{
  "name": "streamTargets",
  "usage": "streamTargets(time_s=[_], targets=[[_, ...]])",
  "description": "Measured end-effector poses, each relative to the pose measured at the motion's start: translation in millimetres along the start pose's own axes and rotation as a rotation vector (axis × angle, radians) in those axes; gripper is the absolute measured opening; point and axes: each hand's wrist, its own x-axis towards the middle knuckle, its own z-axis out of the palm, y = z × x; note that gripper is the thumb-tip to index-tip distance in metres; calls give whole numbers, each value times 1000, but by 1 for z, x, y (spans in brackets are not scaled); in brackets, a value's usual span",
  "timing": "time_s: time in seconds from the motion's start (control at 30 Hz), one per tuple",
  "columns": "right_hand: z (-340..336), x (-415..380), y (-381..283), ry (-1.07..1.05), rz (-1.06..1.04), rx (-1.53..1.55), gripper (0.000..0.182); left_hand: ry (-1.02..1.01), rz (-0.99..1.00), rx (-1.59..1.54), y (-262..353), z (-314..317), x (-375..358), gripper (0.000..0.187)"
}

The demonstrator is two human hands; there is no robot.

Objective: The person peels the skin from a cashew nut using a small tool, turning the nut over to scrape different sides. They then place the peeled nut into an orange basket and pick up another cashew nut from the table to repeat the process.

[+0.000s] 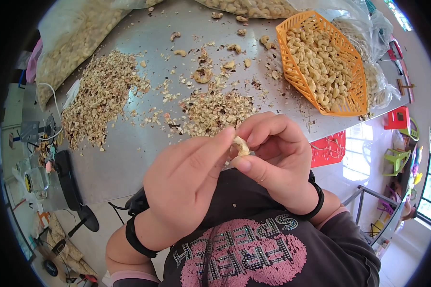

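Observation:
Close in front of the chest, my left hand (189, 177) and my right hand (280, 162) meet around one pale, curved cashew (242, 146). The fingertips of my left hand press at its left side, partly hiding it. The thumb and fingers of my right hand are curled at its right side. Beyond the hands, a pile of broken shell and skin bits (218, 112) lies on the metal table (153, 36). An orange slotted basket (361, 98) full of cashews stands at the right.
A wider heap of flakes (100, 95) spreads at the left. Clear bags of cashews (76, 40) line the far edge. Loose cashews (179, 52) dot the tabletop. A black stand (72, 182) is at the left edge, and a red stool (329, 150) is beyond the right edge.

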Motion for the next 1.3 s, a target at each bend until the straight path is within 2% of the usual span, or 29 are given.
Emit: streamTargets(time_s=[0.07, 0.13, 0.33, 0.57, 1.13, 1.3], targets=[[0, 1, -1, 4, 2, -2, 23, -17, -61, -85, 2, -1, 0, 30], [-2, 1, -4, -36, 31, 21, 23, -46, -390, -408, 8, -5, -2, 26], [-4, 2, -8, -32, 136, 133, 20, -93, -429, -521, 6, -9, 1, 25], [-3, 3, -9, -43, 111, 138, 19, -143, -434, -452, 7, -13, 3, 27], [-5, 0, -6, -90, -34, -159, 23, -245, -379, -312, 6, -19, 8, 26], [-3, 3, -9, -77, 47, 1, 24, -216, -470, -455, 6, -19, 8, 25]])
